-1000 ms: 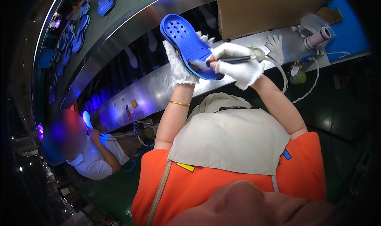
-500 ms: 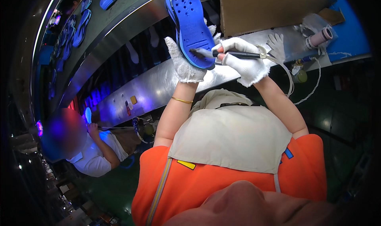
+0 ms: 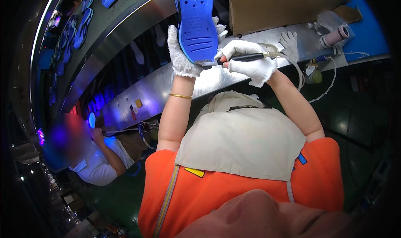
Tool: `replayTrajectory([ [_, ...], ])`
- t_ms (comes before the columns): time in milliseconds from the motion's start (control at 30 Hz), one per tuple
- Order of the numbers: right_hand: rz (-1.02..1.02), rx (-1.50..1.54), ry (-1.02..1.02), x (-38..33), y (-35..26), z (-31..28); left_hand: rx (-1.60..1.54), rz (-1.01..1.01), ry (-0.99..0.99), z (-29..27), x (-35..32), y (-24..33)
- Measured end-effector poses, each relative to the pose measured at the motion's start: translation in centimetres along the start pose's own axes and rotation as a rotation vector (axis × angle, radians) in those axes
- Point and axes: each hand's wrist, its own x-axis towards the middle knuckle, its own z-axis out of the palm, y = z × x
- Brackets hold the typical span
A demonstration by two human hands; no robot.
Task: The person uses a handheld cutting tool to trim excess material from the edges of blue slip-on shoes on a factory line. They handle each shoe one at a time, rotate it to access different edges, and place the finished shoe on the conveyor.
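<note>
A blue shoe sole (image 3: 197, 29), with round holes toward its far end and grooves nearer me, is held up over the bench. My left hand (image 3: 182, 56), in a white knit glove, is closed round it from behind, thumb on the left side and fingertips showing on the right. In my gloved right hand (image 3: 250, 64), some fingertips bare, is a slim black-handled brush (image 3: 246, 57) with a pale hose (image 3: 302, 77) trailing from its back end. The brush tip is at the sole's near edge, beside my left palm; the bristles are partly hidden.
A steel bench (image 3: 152, 89) runs below my hands. A cardboard sheet (image 3: 275, 8), a spare white glove (image 3: 289, 43) and a pink spool (image 3: 335, 36) are at the right. Blue footwear (image 3: 83, 28) lies on the surface at far left. A co-worker (image 3: 100, 160) sits at left.
The brush has moved from the sole's inner face to its near edge. My left hand and the sole have shifted slightly left, and the sole is turned more upright.
</note>
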Motion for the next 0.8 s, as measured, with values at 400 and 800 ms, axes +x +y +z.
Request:
replayTrajectory([
  [400,-0.413,-0.437,-0.089,0.7,-2.3,-0.5,0.073,-0.261,0.028,1.2,1.0,1.3],
  [800,0.028,-0.279,-0.197,1.3,-2.8,-4.0,0.524,-0.516,0.33,2.4,1.9,1.7],
])
